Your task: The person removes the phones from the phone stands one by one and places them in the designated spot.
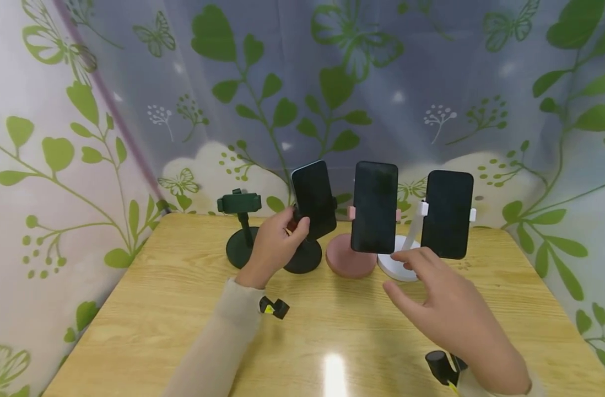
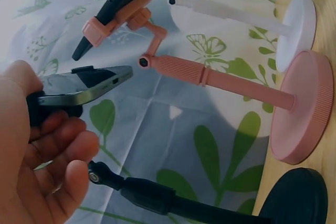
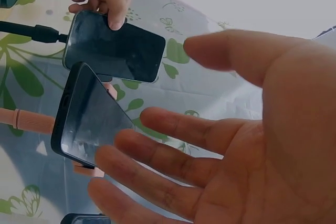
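Observation:
My left hand [image 1: 275,242] grips a dark-screened phone [image 1: 314,193] at its side edge. The thumb lies over the phone's front and the other fingers are curled behind it. That phone sits tilted in the clamp of a black phone stand [image 1: 304,258]; in the left wrist view the stand's pole [image 2: 147,195] runs below the hand. My right hand [image 1: 448,300] is held in the air with fingers spread and relaxed, holding nothing. It is nearest to a phone [image 1: 374,207] on a pink stand [image 1: 351,259] and another phone [image 1: 447,212] on a white stand [image 1: 398,270].
A dark green stand [image 1: 239,204] with a bare clamp stands at the far left of the row. All the stands are along the back of a wooden table [image 1: 302,336]. Behind them hangs a curtain [image 1: 282,82] with leaves and butterflies.

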Demonstrator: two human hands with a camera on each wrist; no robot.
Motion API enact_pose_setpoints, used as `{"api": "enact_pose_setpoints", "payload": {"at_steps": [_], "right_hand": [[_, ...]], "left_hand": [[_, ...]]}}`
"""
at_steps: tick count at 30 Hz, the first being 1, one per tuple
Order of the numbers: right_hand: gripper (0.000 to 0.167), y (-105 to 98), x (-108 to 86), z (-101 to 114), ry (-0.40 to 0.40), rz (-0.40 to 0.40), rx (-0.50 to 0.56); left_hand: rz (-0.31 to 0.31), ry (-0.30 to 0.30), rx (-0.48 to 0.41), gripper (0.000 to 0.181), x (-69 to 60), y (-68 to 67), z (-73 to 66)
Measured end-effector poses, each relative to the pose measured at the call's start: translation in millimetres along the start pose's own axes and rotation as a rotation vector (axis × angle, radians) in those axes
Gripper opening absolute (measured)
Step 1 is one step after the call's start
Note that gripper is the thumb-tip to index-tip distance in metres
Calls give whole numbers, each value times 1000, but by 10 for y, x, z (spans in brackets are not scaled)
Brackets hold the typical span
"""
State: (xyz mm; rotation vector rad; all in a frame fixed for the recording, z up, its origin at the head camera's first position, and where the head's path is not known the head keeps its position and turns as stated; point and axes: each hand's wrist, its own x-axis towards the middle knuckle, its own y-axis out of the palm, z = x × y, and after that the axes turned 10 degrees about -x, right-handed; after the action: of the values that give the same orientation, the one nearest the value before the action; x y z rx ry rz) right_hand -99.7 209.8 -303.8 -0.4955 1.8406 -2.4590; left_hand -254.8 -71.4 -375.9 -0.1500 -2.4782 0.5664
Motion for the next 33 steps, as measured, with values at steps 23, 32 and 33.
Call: {"api": "enact_pose_setpoints", "payload": {"at_steps": [23,32,33], "right_hand": [[38,23,-8,25,-61,-36,27],[27,65,-5,56,-102,-115,41],[26,71,-5,61,-115,-143,46]], "left_hand": [[-123,3,-164,26,-4,-227,94],[-147,74,-216,19,1,-299,-9],[-153,85,-224,18,0,-311,-40]]}}
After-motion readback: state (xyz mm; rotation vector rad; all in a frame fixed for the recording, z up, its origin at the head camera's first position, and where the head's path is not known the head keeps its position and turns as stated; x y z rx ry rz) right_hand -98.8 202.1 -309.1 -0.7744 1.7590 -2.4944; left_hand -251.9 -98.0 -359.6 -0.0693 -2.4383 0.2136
